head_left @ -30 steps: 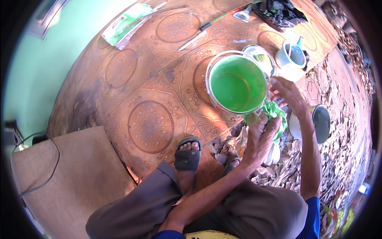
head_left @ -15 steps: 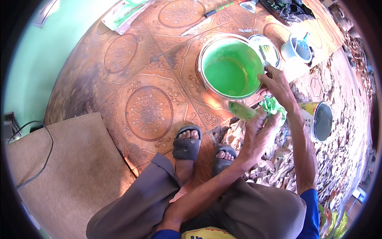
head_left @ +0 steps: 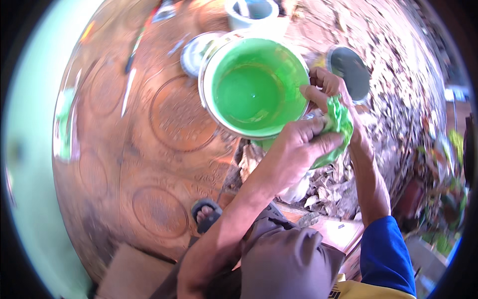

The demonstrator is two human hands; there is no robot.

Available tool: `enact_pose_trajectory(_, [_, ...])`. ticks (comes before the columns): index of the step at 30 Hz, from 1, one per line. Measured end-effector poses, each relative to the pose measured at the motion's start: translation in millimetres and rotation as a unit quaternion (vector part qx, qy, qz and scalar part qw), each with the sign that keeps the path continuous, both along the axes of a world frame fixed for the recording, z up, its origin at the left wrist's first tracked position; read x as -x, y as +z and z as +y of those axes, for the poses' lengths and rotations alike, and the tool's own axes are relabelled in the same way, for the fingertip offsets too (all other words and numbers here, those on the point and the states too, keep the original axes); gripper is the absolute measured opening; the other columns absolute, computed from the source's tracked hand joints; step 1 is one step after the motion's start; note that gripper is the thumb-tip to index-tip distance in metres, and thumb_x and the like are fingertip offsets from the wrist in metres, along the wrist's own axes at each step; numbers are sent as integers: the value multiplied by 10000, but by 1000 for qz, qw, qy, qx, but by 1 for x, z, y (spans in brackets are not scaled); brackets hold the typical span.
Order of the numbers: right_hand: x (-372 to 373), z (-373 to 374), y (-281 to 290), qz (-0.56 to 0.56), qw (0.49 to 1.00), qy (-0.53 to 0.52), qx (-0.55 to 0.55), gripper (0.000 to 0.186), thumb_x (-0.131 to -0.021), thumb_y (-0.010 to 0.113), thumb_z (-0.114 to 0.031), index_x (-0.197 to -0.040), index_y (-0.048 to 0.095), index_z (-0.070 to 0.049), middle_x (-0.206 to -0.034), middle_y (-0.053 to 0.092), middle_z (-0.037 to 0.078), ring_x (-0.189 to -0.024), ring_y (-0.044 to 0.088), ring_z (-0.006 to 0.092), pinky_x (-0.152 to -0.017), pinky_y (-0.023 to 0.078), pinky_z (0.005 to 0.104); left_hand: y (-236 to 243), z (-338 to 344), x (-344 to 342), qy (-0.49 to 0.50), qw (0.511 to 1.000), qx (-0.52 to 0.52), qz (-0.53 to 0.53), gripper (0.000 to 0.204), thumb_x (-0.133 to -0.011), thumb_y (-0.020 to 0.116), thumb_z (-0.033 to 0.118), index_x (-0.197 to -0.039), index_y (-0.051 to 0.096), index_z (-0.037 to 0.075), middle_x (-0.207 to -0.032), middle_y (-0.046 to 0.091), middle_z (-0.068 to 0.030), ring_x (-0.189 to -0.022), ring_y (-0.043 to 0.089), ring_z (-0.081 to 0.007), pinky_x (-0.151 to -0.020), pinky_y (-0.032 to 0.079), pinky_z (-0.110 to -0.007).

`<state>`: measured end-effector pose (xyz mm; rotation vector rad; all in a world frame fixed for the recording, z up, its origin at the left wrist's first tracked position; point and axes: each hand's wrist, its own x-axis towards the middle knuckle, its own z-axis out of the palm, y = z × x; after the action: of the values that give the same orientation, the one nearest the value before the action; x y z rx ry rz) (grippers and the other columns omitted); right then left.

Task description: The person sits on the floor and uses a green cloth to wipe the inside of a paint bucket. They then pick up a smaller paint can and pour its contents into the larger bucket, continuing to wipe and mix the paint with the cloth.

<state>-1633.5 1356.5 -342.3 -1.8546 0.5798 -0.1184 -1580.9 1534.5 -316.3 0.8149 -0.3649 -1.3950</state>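
Observation:
A white bucket (head_left: 206, 94) coated inside with green paint stands before me, a pool of green paint (head_left: 249, 92) at its bottom. My right hand (head_left: 326, 87) is closed on its right rim, the thumb near the lip. Just below, my left hand (head_left: 298, 147) grips a crumpled, paint-smeared green plastic bag (head_left: 338, 132) between thumb and fingers, close beside the bucket wall. Part of the bag hides behind the left hand, and a bit of green shows under the bucket's lower edge.
Beyond the bucket lie a round lid (head_left: 191, 56) and a pale blue pail (head_left: 249, 22). A grey-topped tin (head_left: 351, 72) stands among dry leaves (head_left: 393, 74) at right. A long-handled tool (head_left: 137, 45) rests on patterned orange tiles (head_left: 159, 209); a pale green wall (head_left: 30, 124) rises at left.
The view has swung to the right, so the bucket and floor things sit further left. My left hand with the bag has come closer to my right hand at the rim.

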Motion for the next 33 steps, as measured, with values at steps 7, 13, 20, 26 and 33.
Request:
enact_pose_trajectory(7, [86, 5, 11, 11, 966, -258, -11, 285, -851, 608, -96, -1106, 600, 31, -874, 646, 30, -767, 568, 64, -694, 463, 238, 10, -58, 8, -282, 956, -35, 80, 224, -949, 643, 109, -1138, 652, -10, -994, 668, -22, -901, 613, -69, -819, 502, -225])
enact_pose_trajectory(13, [155, 42, 6, 60, 910, -407, -53, 329, -858, 662, -255, -1017, 599, 26, -835, 582, 26, -769, 526, 97, -674, 440, 275, 11, -84, 47, -411, 909, -52, 33, 250, -938, 664, 125, -1156, 661, 4, -990, 674, -2, -883, 609, -55, -784, 501, -210])
enact_pose_trajectory(20, [233, 76, 10, 34, 842, -535, -61, 289, -898, 638, -175, -1078, 602, 48, -913, 632, 26, -829, 579, 103, -745, 483, 278, 13, -89, 89, -481, 870, 3, 111, 239, -965, 629, 150, -1166, 658, 23, -983, 662, 7, -864, 590, -45, -768, 492, -204])
enact_pose_trajectory(26, [299, 163, 6, -28, 707, -706, -26, 359, -865, 736, -142, -1147, 591, 27, -957, 651, 37, -871, 599, 80, -750, 491, 227, 10, -70, 158, -574, 807, 22, 136, 272, -981, 615, 208, -1154, 662, 3, -995, 661, 3, -884, 583, -42, -796, 485, -216])
enact_pose_trajectory(33, [326, 276, 20, 5, 540, -841, 33, 249, -852, 686, -57, -1078, 601, 1, -914, 627, 4, -806, 573, 61, -702, 494, 226, 24, -12, 229, -684, 722, 14, 100, 289, -997, 590, 201, -1191, 636, -9, -1022, 648, 5, -900, 560, -37, -806, 468, -221])
